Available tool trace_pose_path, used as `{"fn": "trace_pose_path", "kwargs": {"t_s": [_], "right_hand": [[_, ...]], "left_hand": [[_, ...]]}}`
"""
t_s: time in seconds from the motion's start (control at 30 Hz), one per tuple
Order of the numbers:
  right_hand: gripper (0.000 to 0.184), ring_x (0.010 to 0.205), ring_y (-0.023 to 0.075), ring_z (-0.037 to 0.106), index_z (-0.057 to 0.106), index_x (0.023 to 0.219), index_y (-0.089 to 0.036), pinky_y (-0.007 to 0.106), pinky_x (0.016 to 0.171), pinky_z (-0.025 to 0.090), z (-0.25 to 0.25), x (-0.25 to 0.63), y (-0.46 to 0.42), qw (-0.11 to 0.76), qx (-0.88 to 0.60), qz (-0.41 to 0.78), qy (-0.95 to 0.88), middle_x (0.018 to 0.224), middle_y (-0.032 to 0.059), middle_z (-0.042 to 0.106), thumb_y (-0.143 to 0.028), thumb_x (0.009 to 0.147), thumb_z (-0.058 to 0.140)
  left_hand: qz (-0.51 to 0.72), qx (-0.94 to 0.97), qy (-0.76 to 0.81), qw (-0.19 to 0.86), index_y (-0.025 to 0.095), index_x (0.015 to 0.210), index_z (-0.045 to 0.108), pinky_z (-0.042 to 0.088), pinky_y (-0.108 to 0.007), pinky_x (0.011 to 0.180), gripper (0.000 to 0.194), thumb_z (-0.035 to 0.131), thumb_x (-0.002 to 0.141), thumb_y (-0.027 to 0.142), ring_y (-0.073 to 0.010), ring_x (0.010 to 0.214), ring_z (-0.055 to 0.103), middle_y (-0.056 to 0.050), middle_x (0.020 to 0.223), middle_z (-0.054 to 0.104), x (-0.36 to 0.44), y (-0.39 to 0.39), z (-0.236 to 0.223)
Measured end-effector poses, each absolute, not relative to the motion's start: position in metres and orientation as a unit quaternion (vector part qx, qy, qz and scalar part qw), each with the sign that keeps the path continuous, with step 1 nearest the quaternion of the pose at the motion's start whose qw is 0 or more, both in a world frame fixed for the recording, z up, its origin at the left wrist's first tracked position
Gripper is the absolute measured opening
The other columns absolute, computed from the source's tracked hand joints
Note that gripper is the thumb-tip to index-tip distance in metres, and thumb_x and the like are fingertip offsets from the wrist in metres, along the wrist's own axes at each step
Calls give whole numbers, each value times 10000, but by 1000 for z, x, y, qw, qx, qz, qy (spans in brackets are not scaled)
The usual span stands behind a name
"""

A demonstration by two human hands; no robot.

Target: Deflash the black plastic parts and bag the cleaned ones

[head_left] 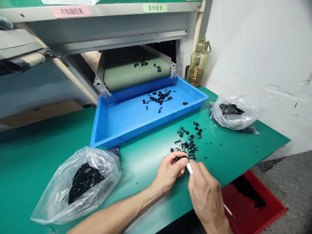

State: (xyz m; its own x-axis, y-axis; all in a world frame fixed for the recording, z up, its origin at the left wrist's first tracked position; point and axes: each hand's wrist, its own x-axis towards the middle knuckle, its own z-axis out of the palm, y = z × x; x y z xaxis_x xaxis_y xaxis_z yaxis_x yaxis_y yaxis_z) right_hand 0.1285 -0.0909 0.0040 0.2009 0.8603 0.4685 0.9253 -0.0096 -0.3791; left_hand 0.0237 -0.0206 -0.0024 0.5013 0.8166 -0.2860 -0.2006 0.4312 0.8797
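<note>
My left hand (170,169) pinches a small round black plastic part (185,157) between thumb and fingers, above the green tabletop. Close against it, my right hand (206,188) is closed around a slim white pen-like tool (189,168). The tool's front end points at the black part, and its thin rear end sticks out below the hand; the working tip is hidden by the fingers. Just beyond both hands lies a loose pile of small black plastic parts (191,146), some round and some branched, with tiny black scraps scattered around.
A blue tray (136,130) with black parts sits beneath the end of a green conveyor belt (136,74). Clear plastic bags of black parts stand at left (107,169) and right (246,112). A red bin (270,203) is below the table edge; a sports bottle (199,61) stands behind.
</note>
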Motion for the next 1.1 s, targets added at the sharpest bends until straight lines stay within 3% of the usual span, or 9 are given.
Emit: {"fn": "trace_pose_path", "kwargs": {"t_s": [0.23,0.37,0.47,0.57,0.67,0.77,0.87,0.97,1.1], "right_hand": [[254,484,103,354,419,621,-217,229,477,260,13,151,-70,332,-682,337,-558,521,-52,419,-229,870,369],[271,480,89,338,411,608,-208,210,458,256,20,161,-66,343,-658,422,-521,543,-52,431,-269,870,375],[258,473,96,387,536,695,-201,216,459,280,21,176,-64,341,-673,394,-525,579,-36,517,-280,873,368],[242,511,128,459,632,826,-196,237,490,311,17,202,-52,328,-754,211,-528,606,-12,574,-259,849,400],[300,694,167,553,673,978,-180,261,618,386,9,226,-26,318,-772,101,-541,807,48,644,-199,812,424],[405,802,185,568,661,1118,-171,280,712,404,1,240,4,309,-762,87,-562,917,78,645,-150,785,433],[403,779,172,564,697,1054,-199,273,711,402,-2,246,22,293,-751,89,-584,911,68,651,-106,762,434],[337,745,165,565,711,939,-191,276,704,405,1,245,17,284,-745,94,-597,874,61,650,-104,767,436],[297,805,163,602,674,990,-202,262,715,432,12,219,-19,294,-723,121,-614,919,41,654,-154,826,431]], "left_hand": [[340,440,350,754,148,958,542,181,-199,451,397,646,812,503,-54,459,239,93,503,352,24,-20,-3],[337,441,361,749,147,1028,538,183,-195,437,441,623,820,526,-55,464,242,88,545,359,26,-19,-3],[347,431,362,750,156,1078,539,191,-188,428,442,622,827,511,-53,489,277,58,637,419,27,-18,-3],[350,411,357,762,166,987,550,178,-175,420,328,621,844,452,-47,498,292,39,682,454,26,-18,-2],[349,372,351,786,162,831,524,134,-169,397,222,571,867,376,-38,454,244,42,627,446,24,-16,1],[345,329,337,812,160,795,512,102,-165,373,130,550,831,279,-31,437,261,4,720,528,23,-13,5],[350,308,322,824,150,829,546,108,-155,369,118,579,797,258,-28,455,287,-8,777,542,22,-11,8],[353,308,317,825,143,854,563,128,-152,377,237,619,819,371,-31,486,319,-12,794,535,23,-11,8],[331,361,327,808,138,921,578,159,-161,389,383,637,815,502,-26,485,341,-17,808,551,25,-14,3]]}}
